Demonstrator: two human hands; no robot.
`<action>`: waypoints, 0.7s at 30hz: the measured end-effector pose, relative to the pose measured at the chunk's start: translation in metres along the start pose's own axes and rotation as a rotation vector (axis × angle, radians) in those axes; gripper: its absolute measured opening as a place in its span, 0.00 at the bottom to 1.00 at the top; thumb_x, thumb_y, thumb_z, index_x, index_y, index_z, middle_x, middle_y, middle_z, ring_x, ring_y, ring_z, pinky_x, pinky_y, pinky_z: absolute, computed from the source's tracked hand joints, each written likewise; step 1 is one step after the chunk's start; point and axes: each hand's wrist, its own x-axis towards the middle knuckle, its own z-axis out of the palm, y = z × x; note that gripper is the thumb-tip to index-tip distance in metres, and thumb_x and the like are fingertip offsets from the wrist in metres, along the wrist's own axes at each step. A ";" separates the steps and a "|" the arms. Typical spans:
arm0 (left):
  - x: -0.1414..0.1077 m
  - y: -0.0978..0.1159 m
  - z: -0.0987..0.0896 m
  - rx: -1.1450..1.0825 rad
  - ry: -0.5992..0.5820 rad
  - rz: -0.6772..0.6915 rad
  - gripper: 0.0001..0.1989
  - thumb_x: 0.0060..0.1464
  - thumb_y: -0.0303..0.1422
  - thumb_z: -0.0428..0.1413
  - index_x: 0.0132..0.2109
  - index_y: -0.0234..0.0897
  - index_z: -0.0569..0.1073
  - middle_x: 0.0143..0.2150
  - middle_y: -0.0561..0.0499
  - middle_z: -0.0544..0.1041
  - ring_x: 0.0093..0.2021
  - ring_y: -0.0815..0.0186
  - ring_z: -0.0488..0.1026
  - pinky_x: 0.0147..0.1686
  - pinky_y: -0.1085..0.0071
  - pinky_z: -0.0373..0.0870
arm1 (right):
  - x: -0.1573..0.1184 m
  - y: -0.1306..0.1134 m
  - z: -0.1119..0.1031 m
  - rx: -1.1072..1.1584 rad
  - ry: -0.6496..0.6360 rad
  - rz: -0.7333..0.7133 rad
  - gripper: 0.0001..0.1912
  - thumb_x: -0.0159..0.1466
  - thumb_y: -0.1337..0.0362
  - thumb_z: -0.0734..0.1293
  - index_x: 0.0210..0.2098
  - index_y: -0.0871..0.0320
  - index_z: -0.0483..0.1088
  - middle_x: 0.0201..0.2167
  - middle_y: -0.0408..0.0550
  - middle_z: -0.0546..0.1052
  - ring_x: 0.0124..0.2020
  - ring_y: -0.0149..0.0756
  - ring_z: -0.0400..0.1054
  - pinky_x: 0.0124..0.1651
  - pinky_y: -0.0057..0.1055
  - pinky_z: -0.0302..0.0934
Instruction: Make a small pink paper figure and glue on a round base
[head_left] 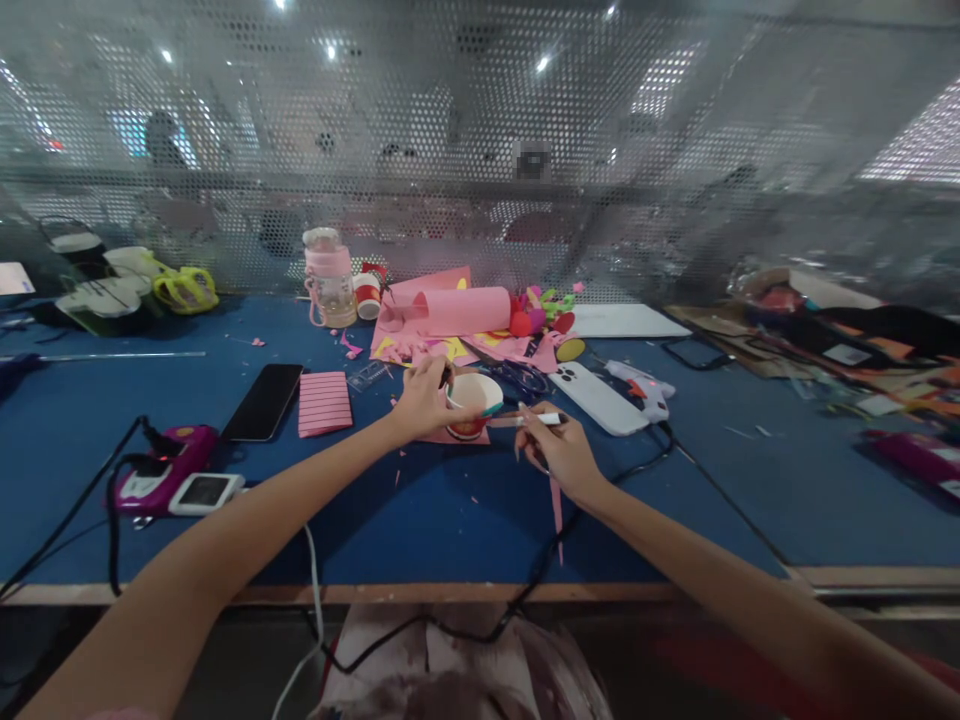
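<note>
My left hand [425, 400] grips a small paper cup [486, 392] with a white inside and a red lower wall, holding it tilted over a piece of pink paper [435, 436]. Something small and black shows at its fingertips; I cannot make out what it is. To the right of the cup, my right hand [559, 450] is closed round a white marker pen [541, 420] with a black end. The marker's other end points toward the cup; whether it touches is unclear. Below my right hand a thin pink paper strip [556, 515] extends toward the table's front edge.
Behind the cup lie scissors [521, 377], a pink paper roll [465, 310] and paper scraps. A white phone [600, 398] and a glue gun [645, 390] are right. Left are a black phone [264, 403], a pink striped pad [324, 404], a power strip [169, 470] and a bottle [330, 280].
</note>
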 end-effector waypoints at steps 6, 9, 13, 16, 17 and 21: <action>0.000 0.001 0.000 0.003 0.005 -0.011 0.25 0.35 0.47 0.62 0.30 0.41 0.55 0.32 0.52 0.66 0.38 0.60 0.66 0.42 0.62 0.57 | -0.014 0.001 -0.002 -0.075 -0.048 -0.070 0.23 0.51 0.42 0.65 0.20 0.56 0.59 0.11 0.37 0.65 0.08 0.23 0.53 0.09 0.21 0.47; 0.000 0.000 0.000 -0.004 0.007 0.000 0.25 0.35 0.47 0.62 0.29 0.41 0.55 0.33 0.52 0.67 0.38 0.60 0.66 0.42 0.62 0.57 | -0.018 0.001 -0.003 -0.115 -0.082 -0.088 0.22 0.53 0.44 0.64 0.20 0.56 0.60 0.11 0.37 0.65 0.09 0.23 0.54 0.10 0.22 0.49; 0.000 0.000 0.000 -0.009 0.000 -0.002 0.25 0.36 0.47 0.61 0.30 0.41 0.55 0.33 0.52 0.67 0.39 0.59 0.66 0.42 0.61 0.57 | -0.021 0.000 -0.004 -0.148 -0.104 -0.100 0.21 0.55 0.45 0.64 0.21 0.56 0.60 0.12 0.37 0.65 0.10 0.23 0.56 0.12 0.22 0.50; 0.000 0.000 0.000 -0.018 -0.003 0.000 0.25 0.35 0.47 0.61 0.30 0.41 0.54 0.34 0.52 0.66 0.39 0.59 0.66 0.42 0.61 0.57 | -0.022 -0.001 -0.005 -0.186 -0.124 -0.115 0.21 0.55 0.44 0.64 0.22 0.56 0.60 0.13 0.38 0.66 0.10 0.24 0.57 0.13 0.22 0.51; 0.000 0.000 0.000 -0.019 -0.004 0.000 0.25 0.35 0.47 0.61 0.30 0.41 0.54 0.33 0.52 0.66 0.39 0.59 0.66 0.42 0.61 0.57 | -0.023 -0.001 -0.005 -0.198 -0.131 -0.118 0.21 0.55 0.44 0.63 0.22 0.56 0.60 0.13 0.39 0.67 0.10 0.24 0.57 0.13 0.23 0.52; 0.000 -0.001 0.002 -0.014 0.010 0.008 0.25 0.36 0.47 0.61 0.29 0.41 0.53 0.33 0.52 0.66 0.39 0.59 0.66 0.42 0.62 0.57 | -0.024 0.000 -0.005 -0.243 -0.151 -0.144 0.21 0.56 0.44 0.62 0.23 0.56 0.60 0.14 0.39 0.67 0.11 0.25 0.58 0.13 0.23 0.53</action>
